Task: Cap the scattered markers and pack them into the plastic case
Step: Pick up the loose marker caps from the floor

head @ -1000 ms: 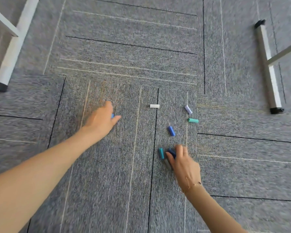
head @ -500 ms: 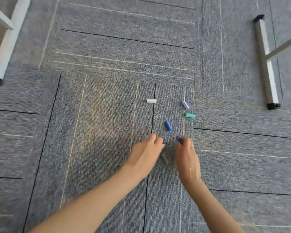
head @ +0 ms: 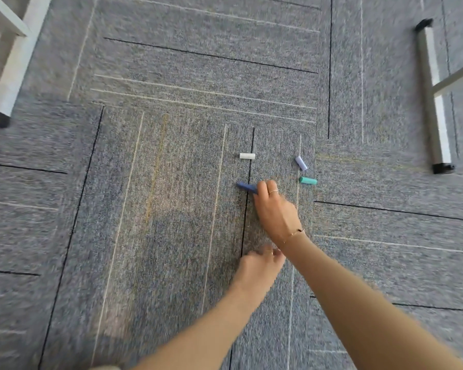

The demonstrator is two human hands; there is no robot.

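Note:
Short marker pieces lie on the grey carpet: a white one (head: 247, 155), a lilac one (head: 301, 163) and a teal one (head: 308, 180). My right hand (head: 274, 209) reaches forward, its fingers curled over a dark blue marker piece (head: 245, 186) that sticks out to the left of the fingertips. My left hand (head: 259, 265) sits nearer to me, just below the right wrist. It is blurred with its fingers curled, and whether it holds anything is hidden. No plastic case is in view.
A white table leg with a black foot (head: 8, 76) stands at the far left. A metal leg with a black foot (head: 436, 102) stands at the far right. Grey carpet tiles lie all around the pieces.
My right hand moved forward with the dark blue piece to where a blue piece lay. My left hand pulled back toward me. The grey and teal pieces near the hands are out of sight.

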